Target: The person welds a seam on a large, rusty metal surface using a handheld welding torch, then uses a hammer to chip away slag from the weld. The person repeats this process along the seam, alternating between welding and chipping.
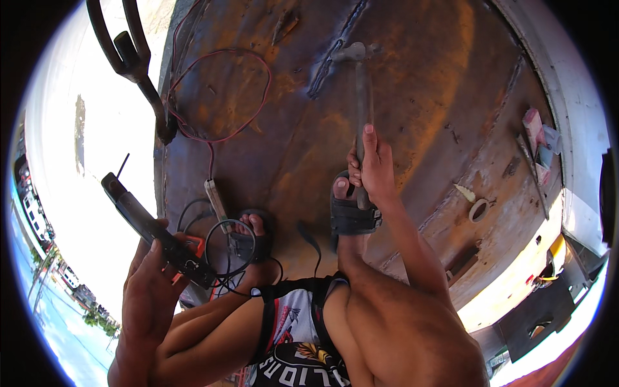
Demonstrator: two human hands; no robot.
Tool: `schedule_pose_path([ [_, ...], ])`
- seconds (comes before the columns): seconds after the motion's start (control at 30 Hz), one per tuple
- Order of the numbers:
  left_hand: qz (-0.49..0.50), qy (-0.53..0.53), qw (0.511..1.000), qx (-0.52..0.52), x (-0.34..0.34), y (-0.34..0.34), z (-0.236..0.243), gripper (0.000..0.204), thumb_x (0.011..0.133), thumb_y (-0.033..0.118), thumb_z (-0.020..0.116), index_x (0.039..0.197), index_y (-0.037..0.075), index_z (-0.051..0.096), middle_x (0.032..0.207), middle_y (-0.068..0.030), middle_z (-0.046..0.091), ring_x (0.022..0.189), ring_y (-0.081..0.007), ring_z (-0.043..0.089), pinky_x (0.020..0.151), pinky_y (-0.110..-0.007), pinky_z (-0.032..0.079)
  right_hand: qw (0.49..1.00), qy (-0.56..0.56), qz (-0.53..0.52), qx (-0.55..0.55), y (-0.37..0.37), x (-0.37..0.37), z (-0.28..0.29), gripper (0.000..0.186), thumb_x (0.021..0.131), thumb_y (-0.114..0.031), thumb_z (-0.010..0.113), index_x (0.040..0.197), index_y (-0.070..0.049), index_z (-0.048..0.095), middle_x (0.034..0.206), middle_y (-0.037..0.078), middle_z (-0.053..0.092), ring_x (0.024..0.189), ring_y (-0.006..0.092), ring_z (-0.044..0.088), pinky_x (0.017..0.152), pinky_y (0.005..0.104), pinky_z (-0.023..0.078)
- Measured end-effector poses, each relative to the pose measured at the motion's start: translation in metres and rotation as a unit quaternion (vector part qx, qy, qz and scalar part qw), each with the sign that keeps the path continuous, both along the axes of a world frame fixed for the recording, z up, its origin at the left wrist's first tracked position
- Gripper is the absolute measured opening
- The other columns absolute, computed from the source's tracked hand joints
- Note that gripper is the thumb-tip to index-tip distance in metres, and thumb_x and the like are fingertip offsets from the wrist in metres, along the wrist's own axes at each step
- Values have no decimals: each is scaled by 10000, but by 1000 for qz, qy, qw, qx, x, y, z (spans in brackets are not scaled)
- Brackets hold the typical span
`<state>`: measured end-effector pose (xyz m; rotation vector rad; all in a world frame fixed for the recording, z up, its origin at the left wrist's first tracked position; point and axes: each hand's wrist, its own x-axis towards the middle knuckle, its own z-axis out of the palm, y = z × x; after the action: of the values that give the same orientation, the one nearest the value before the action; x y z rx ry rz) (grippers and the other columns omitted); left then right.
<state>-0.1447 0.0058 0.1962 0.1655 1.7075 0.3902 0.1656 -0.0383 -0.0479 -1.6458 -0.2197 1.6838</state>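
My right hand (pixel 377 161) is wrapped round the handle of a metal hammer (pixel 360 90), whose head lies over a dark weld seam (pixel 322 71) on the rusty steel plate (pixel 419 84). The handle's lower end is above my sandalled right foot (pixel 354 216). My left hand (pixel 147 284) grips a long black tool (pixel 145 222) with a thin rod sticking up from its far end, black cable and an orange piece behind it. A pale tool handle (pixel 216 200) on a red wire (pixel 225 138) rests near my left foot (pixel 251 229).
A dark forked metal bar (pixel 148 90) stands at the plate's upper left edge, beside a bright drop with distant vehicles and trees. At right lie pink packets (pixel 533 129), a thin bar (pixel 538 193), a tape roll (pixel 478 210) and scraps, inside a pale curved rim (pixel 574 142).
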Motion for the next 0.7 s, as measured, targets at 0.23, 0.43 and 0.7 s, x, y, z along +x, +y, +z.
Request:
schedule_pose_path([
  [0.23,13,12,1000,-4,0,0,-2,434,1097,250,448,1489,70,394,1212,-135,641,1168,-240,616,1015,-470,485,999,6,-25,41,2,-2,-15,523,1066,-573,412,924,-70,422,624,25,440,420,63,404,371,254,313],
  [0.43,9,26,1000,2,6,2,4,433,1093,255,455,1476,57,411,1234,-144,629,1170,-246,615,1015,-476,487,996,36,-10,77,7,-23,9,526,1069,-574,400,917,-70,410,624,25,446,417,66,401,370,258,323],
  [0.7,8,16,1000,-6,-1,-1,-2,439,1095,266,450,1478,56,407,1231,-154,639,1172,-248,618,1013,-476,485,998,43,-13,-33,18,12,8,543,1076,-568,381,885,-61,401,594,18,423,405,75,393,367,257,320],
])
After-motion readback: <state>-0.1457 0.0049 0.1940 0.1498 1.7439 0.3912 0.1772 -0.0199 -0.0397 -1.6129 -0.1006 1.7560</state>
